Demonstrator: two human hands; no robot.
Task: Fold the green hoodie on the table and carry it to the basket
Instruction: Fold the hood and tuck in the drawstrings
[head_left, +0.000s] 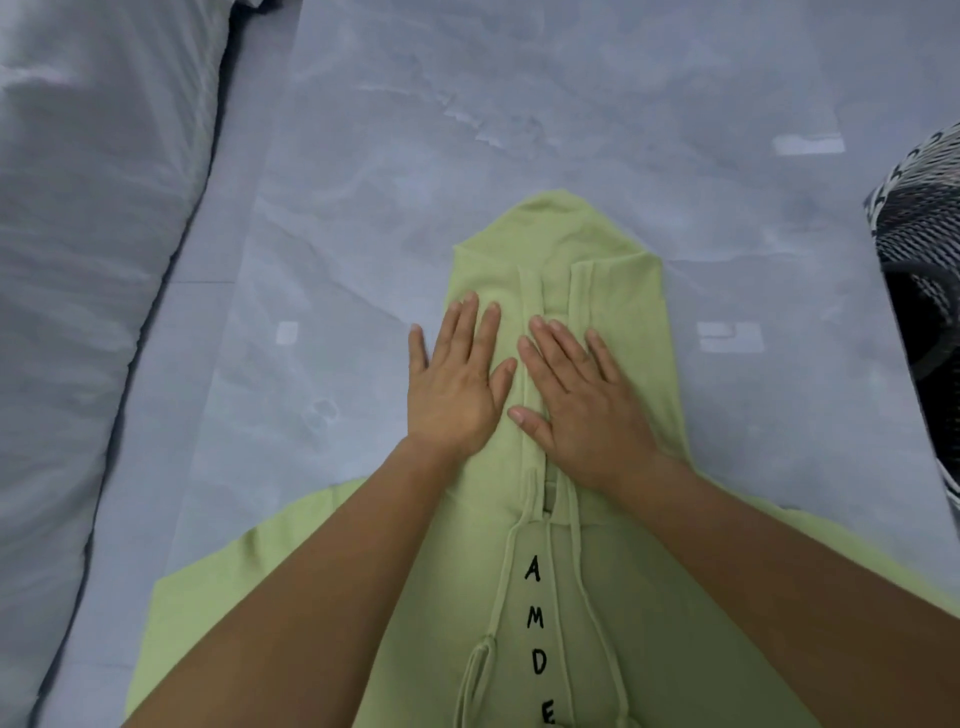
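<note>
The green hoodie (561, 597) lies face up on the grey marbled table (467, 130), hood pointing away from me. Black letters run down its chest between two hanging drawstrings. My left hand (454, 376) lies flat with straight fingers on the left half of the hood, its little finger reaching onto the table. My right hand (576, 395) presses flat on the right half of the hood, beside the centre seam. Both forearms cover the hoodie's shoulders, and its lower part runs out of view at the bottom.
A pale grey padded cushion or bedding (88, 260) runs along the table's left edge. At the right edge stands a black-and-white woven basket (919, 249), partly cut off. Small white marks dot the tabletop beyond and beside the hood.
</note>
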